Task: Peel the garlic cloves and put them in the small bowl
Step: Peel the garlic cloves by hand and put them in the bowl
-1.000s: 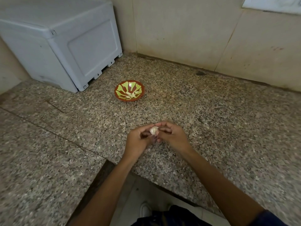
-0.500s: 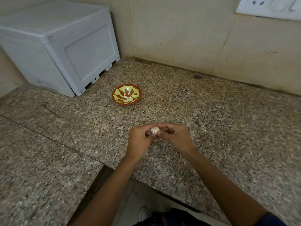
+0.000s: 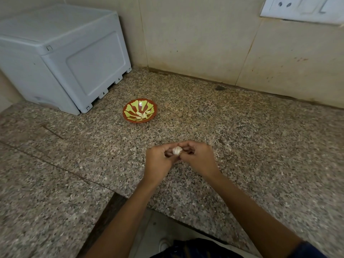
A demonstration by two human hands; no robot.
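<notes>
A whitish garlic piece (image 3: 177,150) sits between my two hands above the speckled granite counter (image 3: 242,138). My left hand (image 3: 160,162) grips it from the left with curled fingers. My right hand (image 3: 199,157) pinches it from the right. Most of the garlic is hidden by my fingers. The small bowl (image 3: 130,116), red-brown with green-yellow petals, stands farther back and to the left, apart from my hands. Several pale peeled cloves (image 3: 143,114) lie inside it.
A large light-grey plastic box (image 3: 61,58) stands in the back left corner against the beige wall. A white socket plate (image 3: 301,8) is on the wall at the upper right. The counter's front edge (image 3: 186,218) has a notch with the floor below.
Both hands have stayed together around the garlic with only small finger movements. The camera has tilted up a little, so the wall socket shows more.
</notes>
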